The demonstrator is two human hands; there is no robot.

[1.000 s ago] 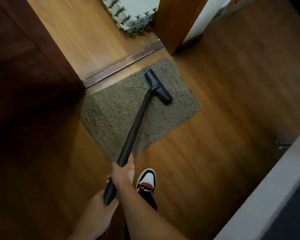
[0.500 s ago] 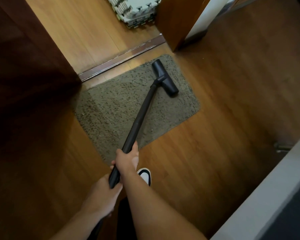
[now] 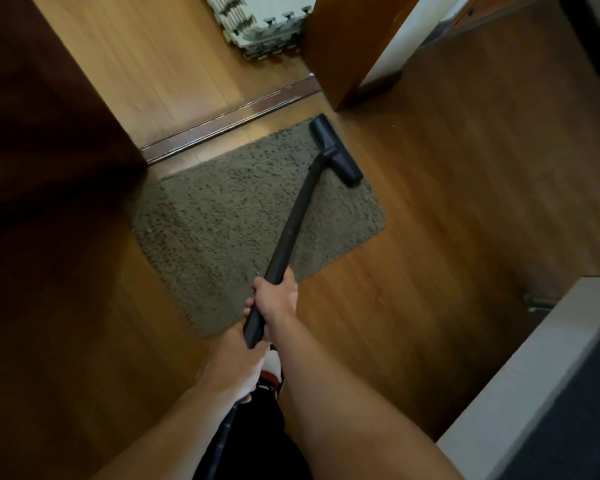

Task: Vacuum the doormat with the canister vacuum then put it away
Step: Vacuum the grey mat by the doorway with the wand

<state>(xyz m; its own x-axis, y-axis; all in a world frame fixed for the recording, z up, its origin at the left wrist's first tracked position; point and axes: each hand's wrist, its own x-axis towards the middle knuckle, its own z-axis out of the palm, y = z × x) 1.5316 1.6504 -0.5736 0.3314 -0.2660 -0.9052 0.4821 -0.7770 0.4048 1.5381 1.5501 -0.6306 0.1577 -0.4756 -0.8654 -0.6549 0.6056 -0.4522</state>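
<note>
Two hands are sharing the black wand (image 3: 293,220). The right hand (image 3: 276,296) is wrapping its fingers around the tube nearer the floor head, and the left hand (image 3: 234,370) is gripping the tube's near end just behind it. The floor head (image 3: 336,150) is resting on the far right corner of the shaggy doormat (image 3: 222,216), with its far tip reaching the mat's edge beside the wooden floor (image 3: 447,202). The canister itself is not showing.

The vacuuming pass seems to be under way, with the mat's left side, by the threshold strip (image 3: 229,119), probably still needing strokes. Doing it well is likely meaning keeping the head flat so suction is holding, pulling back slowly through the deep pile, and overlapping each lane while working leftward. A loose mat on smooth boards is liable to creep or bunch, so pinning its near edge with the shoe (image 3: 272,370) could be helping.
</note>
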